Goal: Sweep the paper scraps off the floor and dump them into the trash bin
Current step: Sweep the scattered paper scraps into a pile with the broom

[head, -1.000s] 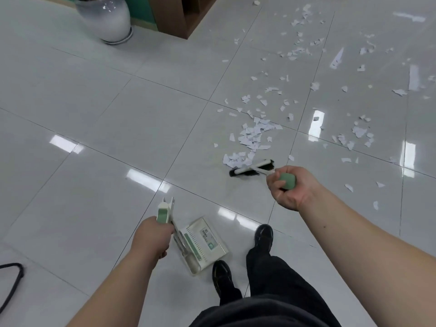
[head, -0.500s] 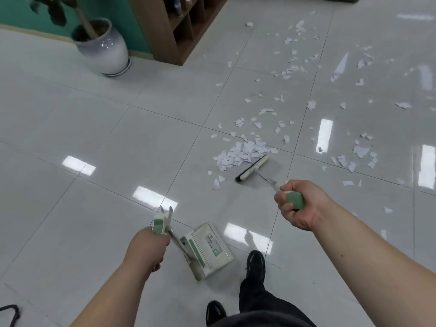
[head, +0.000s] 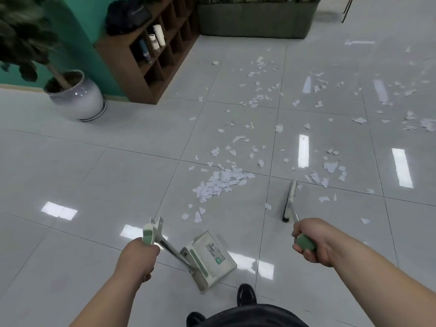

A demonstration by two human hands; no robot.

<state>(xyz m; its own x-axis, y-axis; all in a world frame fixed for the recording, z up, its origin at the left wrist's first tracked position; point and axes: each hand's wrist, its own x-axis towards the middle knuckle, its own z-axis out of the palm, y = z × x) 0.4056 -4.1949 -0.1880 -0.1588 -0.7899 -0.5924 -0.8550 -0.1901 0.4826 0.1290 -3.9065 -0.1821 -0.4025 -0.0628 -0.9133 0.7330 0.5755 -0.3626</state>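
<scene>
Scraps of torn white paper (head: 220, 184) lie heaped on the grey tile floor (head: 94, 173); the slim white, black-bristled broom head (head: 289, 201) sits right of the heap, apart from it. We note our right hand (head: 311, 241) with fingers curled round the broom's green grip, and our left hand (head: 139, 258) wrapped round the handle of the cream plastic dustpan (head: 207, 258).

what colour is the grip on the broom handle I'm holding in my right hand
Pale green, seen in the head view: the broom grip shows between the curled fingers of the right hand.

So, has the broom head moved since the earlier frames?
Yes. The broom head has swung right, away from the scrap pile, crossing the floor seam it was left of.
</scene>
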